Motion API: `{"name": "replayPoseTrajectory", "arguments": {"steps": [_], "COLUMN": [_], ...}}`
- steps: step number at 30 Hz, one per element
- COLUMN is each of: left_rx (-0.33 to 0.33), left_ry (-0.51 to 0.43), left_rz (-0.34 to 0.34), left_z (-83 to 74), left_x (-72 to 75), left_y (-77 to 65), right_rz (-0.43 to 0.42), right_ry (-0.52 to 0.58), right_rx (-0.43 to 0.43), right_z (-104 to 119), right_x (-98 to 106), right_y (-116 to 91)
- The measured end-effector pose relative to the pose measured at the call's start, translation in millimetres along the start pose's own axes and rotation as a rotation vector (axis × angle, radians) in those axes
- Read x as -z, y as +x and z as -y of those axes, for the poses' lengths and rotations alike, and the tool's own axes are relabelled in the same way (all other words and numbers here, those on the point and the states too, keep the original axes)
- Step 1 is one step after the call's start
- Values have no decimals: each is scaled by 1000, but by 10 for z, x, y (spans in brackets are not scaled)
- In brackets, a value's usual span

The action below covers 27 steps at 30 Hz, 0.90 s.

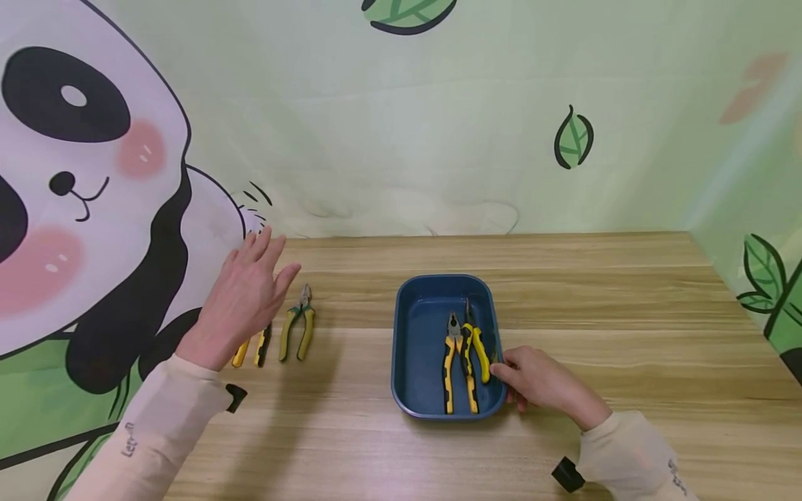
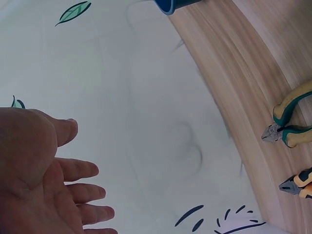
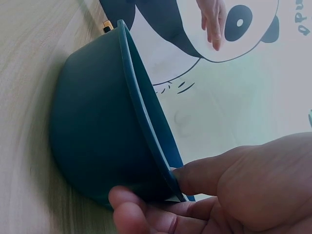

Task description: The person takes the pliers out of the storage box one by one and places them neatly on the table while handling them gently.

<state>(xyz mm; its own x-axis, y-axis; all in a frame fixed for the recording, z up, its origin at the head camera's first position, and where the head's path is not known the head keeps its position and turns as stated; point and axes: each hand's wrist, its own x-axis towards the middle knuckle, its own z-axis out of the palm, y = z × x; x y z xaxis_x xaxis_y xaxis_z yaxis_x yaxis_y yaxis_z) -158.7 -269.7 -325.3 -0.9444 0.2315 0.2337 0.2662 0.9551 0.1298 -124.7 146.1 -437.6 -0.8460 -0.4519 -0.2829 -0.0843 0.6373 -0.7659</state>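
Note:
My left hand hovers with straight, spread fingers over the left of the table, holding nothing. Partly hidden beneath it lie orange-and-black-handled pliers. Beside them rest pliers with yellow-green handles; the left wrist view shows both tools' jaws. My right hand pinches the right rim of a blue rectangular tub, thumb over the edge and fingers against the outer wall. Inside the tub, combination pliers with yellow-and-black handles lie against long-nosed pliers with yellow handles.
The wood-grain table ends at a printed backdrop with a panda and leaves. A side panel of the backdrop stands along the table's right side.

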Motion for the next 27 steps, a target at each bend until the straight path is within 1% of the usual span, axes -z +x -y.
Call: {"name": "replayPoseTrajectory", "arguments": {"steps": [5,10,12,17,21,27], "left_rx": [-3,5,-5,-61,-71,-70], "left_ry": [1,-12,-10,23,42,-10], "left_rz": [-4,8,0,-45,-53,-44], "left_z": [-10,-31,-34,-39,-55,-111], "left_x": [-9,-34,-58,-117,-148,-178], "left_y": [-8,-14,-11,-15,-17,-14], "right_rz": [-3,-5,-5,-6,-4,-6], "right_ry": [-4,-6,-3,-1,-5,-5], "right_rx": [0,5,2,-7,-15,-19], "right_z": [6,5,1,-2,8,12], "right_x": [3,4,3,-2,-2,0], "right_y": [-9,-10,-7,-2,-3,-4]}}
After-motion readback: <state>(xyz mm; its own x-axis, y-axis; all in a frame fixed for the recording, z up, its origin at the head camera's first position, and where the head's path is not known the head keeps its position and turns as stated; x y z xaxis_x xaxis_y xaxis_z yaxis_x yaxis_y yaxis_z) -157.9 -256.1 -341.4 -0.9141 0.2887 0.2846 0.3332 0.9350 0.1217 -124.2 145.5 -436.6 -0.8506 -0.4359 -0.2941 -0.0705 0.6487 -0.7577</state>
